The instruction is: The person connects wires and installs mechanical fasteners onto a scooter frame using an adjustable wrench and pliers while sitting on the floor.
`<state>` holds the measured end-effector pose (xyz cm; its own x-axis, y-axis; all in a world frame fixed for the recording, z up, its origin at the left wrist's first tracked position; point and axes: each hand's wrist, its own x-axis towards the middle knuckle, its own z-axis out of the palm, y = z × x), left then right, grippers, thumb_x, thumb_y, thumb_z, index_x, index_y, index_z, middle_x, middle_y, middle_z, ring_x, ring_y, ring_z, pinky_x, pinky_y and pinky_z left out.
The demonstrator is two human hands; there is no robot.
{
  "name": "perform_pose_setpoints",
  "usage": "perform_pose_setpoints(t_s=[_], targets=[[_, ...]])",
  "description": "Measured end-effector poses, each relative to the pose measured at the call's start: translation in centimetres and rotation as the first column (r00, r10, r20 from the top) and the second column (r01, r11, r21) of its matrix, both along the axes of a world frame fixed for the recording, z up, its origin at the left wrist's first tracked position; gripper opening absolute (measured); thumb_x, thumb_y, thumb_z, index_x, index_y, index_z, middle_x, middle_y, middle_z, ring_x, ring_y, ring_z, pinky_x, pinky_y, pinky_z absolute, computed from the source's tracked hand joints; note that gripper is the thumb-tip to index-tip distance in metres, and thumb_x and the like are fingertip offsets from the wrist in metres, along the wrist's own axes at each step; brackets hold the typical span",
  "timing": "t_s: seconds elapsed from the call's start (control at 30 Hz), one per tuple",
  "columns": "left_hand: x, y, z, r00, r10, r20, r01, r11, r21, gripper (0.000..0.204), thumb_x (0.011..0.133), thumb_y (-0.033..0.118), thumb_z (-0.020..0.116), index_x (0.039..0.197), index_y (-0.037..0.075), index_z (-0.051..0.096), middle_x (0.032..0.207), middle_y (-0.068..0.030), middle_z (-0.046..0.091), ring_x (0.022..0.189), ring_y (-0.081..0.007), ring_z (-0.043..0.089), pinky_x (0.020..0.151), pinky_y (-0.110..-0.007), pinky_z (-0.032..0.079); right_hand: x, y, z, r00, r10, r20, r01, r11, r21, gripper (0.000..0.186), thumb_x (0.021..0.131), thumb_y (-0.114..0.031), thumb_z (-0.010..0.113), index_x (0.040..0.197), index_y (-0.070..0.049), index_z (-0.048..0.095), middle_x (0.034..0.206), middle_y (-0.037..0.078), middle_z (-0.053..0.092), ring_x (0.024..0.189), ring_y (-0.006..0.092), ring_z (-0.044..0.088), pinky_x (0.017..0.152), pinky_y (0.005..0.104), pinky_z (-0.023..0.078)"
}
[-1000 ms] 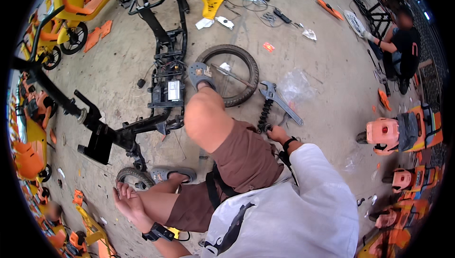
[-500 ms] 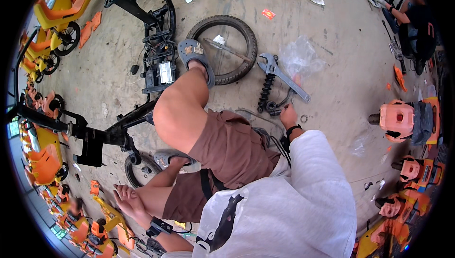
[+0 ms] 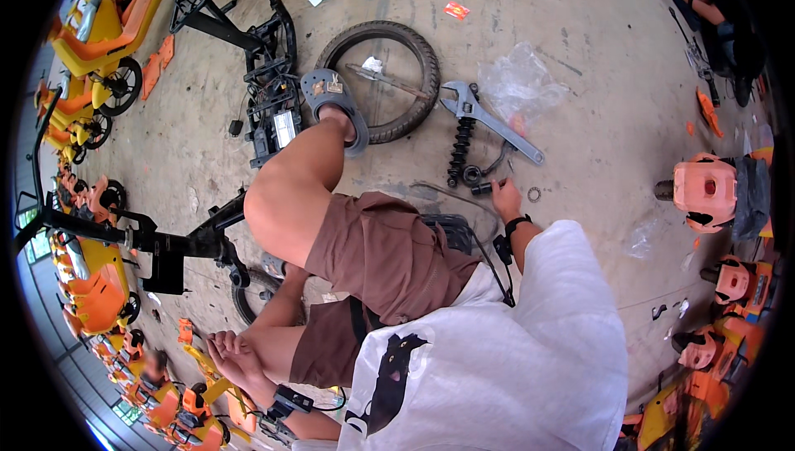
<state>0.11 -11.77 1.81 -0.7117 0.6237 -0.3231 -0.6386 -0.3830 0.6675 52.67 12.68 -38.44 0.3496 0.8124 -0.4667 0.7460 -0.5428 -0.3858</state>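
Right hand point(image 3: 507, 200): at a black cylinder point(image 3: 481, 189); whether its fingers clamp it, I can't tell.
Left hand point(image 3: 236, 356): empty, fingers loosely curled apart.
Shock absorber point(image 3: 460, 149): mid-floor point(image 3: 596, 153), partly under the wrench point(image 3: 499, 125), likely for easy reach.

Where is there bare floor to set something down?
Bare floor lies between the metal ring and the orange scooter, and between the orange panels at left and the small black block. It's crowded ahead of the right hand, around the wrench and shock absorber.
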Motion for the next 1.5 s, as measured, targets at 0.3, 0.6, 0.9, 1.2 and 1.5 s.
perform_pose_setpoints(t_s=[0.3, 0.6, 0.9, 1.2, 1.5], targets=[[-0.1, -4.3, -3.2, 0.995, 0.075, 0.061, -0.073, 0.997, -0.038, 0.023, 0.103, 0.019, 0.043, 0.097, 0.001, 0.055, 0.080, -0.0027, 0.051, 0.065, -0.0123, 0.041, 0.056, -0.026, 0.035, 0.5, 0.1, 0.2, 0.998, 0.070, 0.005, -0.070, 0.997, -0.033, 0.031, 0.091, -0.034, 0.056, 0.103, -0.005, 0.059, 0.098, 0.023, 0.068, 0.096, 0.0424, 0.063, 0.081, 0.0502, 0.049], [0.5, -4.9, -6.0, 0.966, 0.197, 0.167, -0.200, 0.980, 0.001, 0.019, 0.103, 0.016, 0.044, 0.098, 0.000, 0.053, 0.077, -0.0029, 0.045, 0.061, -0.0114, 0.038, 0.053, -0.026, 0.033, 3.9, 6.6, 1.2, 0.982, 0.067, 0.174, -0.057, 0.996, -0.064, 0.028, 0.089, -0.029, 0.060, 0.102, -0.004, 0.062, 0.100, 0.022, 0.068, 0.098, 0.0395, 0.064, 0.084, 0.0487, 0.050], [-0.7, -5.1, -7.1, 0.975, 0.210, 0.068, -0.207, 0.977, -0.048, 0.019, 0.103, 0.015, 0.045, 0.101, -0.001, 0.054, 0.076, -0.0033, 0.047, 0.060, -0.0111, 0.038, 0.054, -0.026, 0.033, -1.7, 11.8, 2.2, 0.907, 0.191, 0.376, -0.318, 0.896, 0.311, 0.043, 0.083, -0.026, 0.064, 0.120, -0.007, 0.055, 0.125, 0.015, 0.055, 0.119, 0.0338, 0.051, 0.096, 0.0477, 0.042], [0.5, -5.2, -7.3, 0.941, 0.336, -0.034, -0.336, 0.919, -0.208, 0.019, 0.102, 0.017, 0.046, 0.104, 0.000, 0.054, 0.077, -0.0039, 0.050, 0.060, -0.0108, 0.039, 0.055, -0.025, 0.035, -4.0, 18.0, 3.5, 0.791, 0.487, 0.370, -0.455, 0.873, -0.178, 0.042, 0.079, -0.026, 0.067, 0.115, -0.005, 0.058, 0.112, 0.018, 0.065, 0.109, 0.0372, 0.060, 0.093, 0.0465, 0.047], [2.5, -8.8, -9.3, 0.882, 0.458, -0.111, -0.471, 0.848, -0.242, 0.016, 0.101, 0.020, 0.049, 0.101, 0.005, 0.054, 0.074, 0.0000, 0.047, 0.060, -0.0101, 0.042, 0.056, -0.024, 0.038, -5.0, 19.2, 6.8, 0.800, 0.561, 0.214, -0.536, 0.828, -0.167, 0.048, 0.073, -0.040, 0.070, 0.102, -0.001, 0.068, 0.106, 0.024, 0.067, 0.102, 0.0402, 0.064, 0.087, 0.0490, 0.051]])
